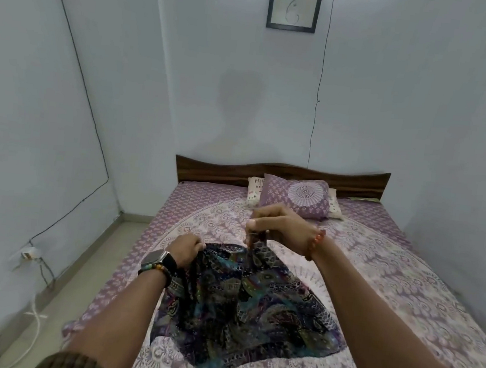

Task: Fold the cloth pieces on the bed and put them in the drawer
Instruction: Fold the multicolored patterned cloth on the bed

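Both hands hold the cloth (pixel 242 305) up off the bed (pixel 390 275): left hand (pixel 186 249) clutching its edge, right hand (pixel 279 227) pinching the top.

This is a bedroom in a home. A big bed (pixel 346 268) with a purple sheet fills the middle. Pillows (pixel 297 196) lean on a wood headboard (pixel 222 168). A framed picture (pixel 294 6) hangs on the pale wall up top.
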